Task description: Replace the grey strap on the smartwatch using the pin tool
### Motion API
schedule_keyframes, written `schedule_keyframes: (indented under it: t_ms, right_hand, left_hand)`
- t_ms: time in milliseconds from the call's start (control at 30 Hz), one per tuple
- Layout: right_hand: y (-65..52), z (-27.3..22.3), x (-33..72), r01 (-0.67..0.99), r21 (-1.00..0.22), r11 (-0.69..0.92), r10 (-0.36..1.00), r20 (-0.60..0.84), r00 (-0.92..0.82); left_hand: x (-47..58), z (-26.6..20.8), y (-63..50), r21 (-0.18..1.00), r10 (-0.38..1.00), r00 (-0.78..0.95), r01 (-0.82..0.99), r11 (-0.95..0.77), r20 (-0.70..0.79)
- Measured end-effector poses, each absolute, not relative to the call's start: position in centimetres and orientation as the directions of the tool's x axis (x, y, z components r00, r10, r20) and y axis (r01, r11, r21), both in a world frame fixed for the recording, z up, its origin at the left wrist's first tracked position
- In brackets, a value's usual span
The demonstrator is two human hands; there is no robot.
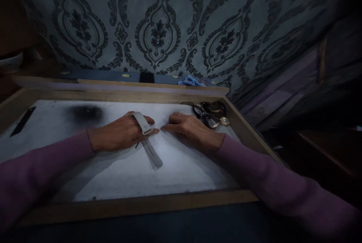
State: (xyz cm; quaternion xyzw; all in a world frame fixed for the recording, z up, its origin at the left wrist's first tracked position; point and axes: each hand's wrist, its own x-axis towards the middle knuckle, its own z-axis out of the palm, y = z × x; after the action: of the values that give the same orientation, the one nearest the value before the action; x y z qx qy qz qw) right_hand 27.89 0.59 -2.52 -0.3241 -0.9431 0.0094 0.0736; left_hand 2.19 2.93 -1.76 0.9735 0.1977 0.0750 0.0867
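A light grey watch strap [152,154] with a row of holes hangs from under my left hand [121,131]. Its other half, with the buckle loop, curves up over the fingers. Those fingers are closed around the middle of it, and any watch case there is hidden. Just to the right is my right hand [189,128], its fingers bent together and the index fingertip close to my left fingertips. Whether something small sits in that pinch cannot be seen. Both hands are low over the white bottom of a shallow wooden tray [158,205].
Several wristwatches [212,113] lie heaped in the tray's far right corner. A dark flat strip [22,121] rests at the left, near a black smudge [86,114]. Behind the far rim are a dark phone-like object [146,77] and a blue cloth [190,80].
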Motion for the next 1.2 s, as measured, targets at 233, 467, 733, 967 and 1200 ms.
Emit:
schedule_keyframes:
  t_ms: [233,467,733,967,1200]
  right_hand:
    - [0.3,-2.3,27.5,0.625,-0.081,0.776,0.63,0.122,-0.767]
    - [0.2,-2.3,27.5,0.638,-0.135,0.758,0.652,0.127,-0.748]
    - [0.4,-2.5,27.7,0.634,-0.179,0.752,0.658,0.149,-0.738]
    - [0.5,-3.0,27.7,0.573,-0.278,0.771,0.634,0.248,-0.733]
    - [0.1,-2.7,26.9,0.512,-0.3,0.805,0.591,0.325,-0.738]
  left_hand:
    - [2.0,-1.9,3.1,0.155,0.33,0.93,0.306,-0.939,0.163]
    - [1.6,-2.2,3.1,0.188,0.359,0.923,0.332,-0.924,0.135]
    - [1.6,-2.2,3.0,0.341,0.438,0.888,0.371,-0.863,0.142]
    - [2.6,-2.3,2.4,0.444,0.574,0.797,0.453,-0.773,0.187]
    - [3.0,-2.9,2.4,0.464,0.617,0.754,0.474,-0.748,0.226]
